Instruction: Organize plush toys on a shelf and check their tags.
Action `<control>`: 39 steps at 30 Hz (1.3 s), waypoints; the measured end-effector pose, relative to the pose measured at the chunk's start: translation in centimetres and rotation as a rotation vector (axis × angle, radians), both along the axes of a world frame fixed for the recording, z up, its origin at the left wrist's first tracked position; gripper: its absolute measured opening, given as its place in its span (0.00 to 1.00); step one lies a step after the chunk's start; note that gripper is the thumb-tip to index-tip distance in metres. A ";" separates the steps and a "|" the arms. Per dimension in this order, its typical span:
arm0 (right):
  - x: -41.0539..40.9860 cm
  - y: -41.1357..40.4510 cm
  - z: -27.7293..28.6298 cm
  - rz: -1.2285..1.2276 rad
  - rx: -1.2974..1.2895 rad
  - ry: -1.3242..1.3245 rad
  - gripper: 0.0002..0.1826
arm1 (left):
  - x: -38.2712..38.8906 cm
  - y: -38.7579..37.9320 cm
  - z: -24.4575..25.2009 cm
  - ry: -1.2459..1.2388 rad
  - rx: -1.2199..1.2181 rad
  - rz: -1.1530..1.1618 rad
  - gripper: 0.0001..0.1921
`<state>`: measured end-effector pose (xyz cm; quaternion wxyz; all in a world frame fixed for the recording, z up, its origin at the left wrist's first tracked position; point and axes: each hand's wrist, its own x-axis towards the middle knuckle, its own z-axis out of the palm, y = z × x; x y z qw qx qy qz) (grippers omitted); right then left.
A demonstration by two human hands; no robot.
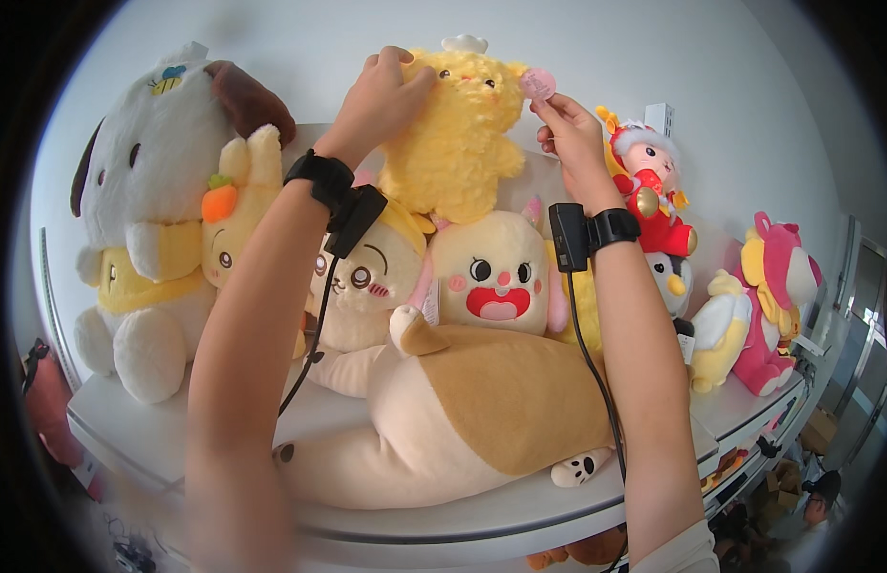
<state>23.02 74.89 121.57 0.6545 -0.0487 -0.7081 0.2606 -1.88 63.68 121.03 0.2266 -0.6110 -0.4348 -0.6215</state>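
Note:
A fluffy yellow plush toy [457, 136] sits upright at the back, above a cream plush [497, 276] with a wide red mouth. My left hand [386, 97] touches the yellow toy's head at its left side, thumb and fingers against the fur. A round pink tag [538, 84] is pinched between the thumb and finger of my right hand [571, 132], beside the yellow toy's right side. In front lies a large brown and cream plush [515, 394] on its side. A cream plush with round eyes [368, 279] stands behind my left forearm.
At the left sits a big white plush dog [157, 157] beside a bunny plush with a carrot [243, 193]. A red-clad doll [654, 186], a penguin plush [669, 279] and a pink plush [769, 308] stand at the right on the white shelf [157, 430]. A person [819, 508] is at the lower right.

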 end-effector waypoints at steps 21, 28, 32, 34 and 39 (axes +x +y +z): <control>-0.3 -0.3 -0.2 -0.049 -0.021 -0.091 0.14 | -0.2 0.8 0.0 0.008 0.073 0.059 0.30; -0.4 -0.2 -0.2 -0.058 -0.013 -0.081 0.13 | -0.3 0.9 0.0 0.007 0.058 0.049 0.30; -0.2 -0.2 -0.2 -0.047 -0.010 -0.074 0.13 | -0.2 0.8 0.0 0.017 0.088 0.041 0.30; -0.2 -0.4 -0.3 -0.039 -0.029 -0.096 0.13 | 0.0 0.2 0.0 0.022 0.002 0.016 0.36; -0.3 -0.2 -0.2 -0.043 -0.027 -0.103 0.14 | 0.3 -0.1 -0.1 0.008 -0.013 0.018 0.35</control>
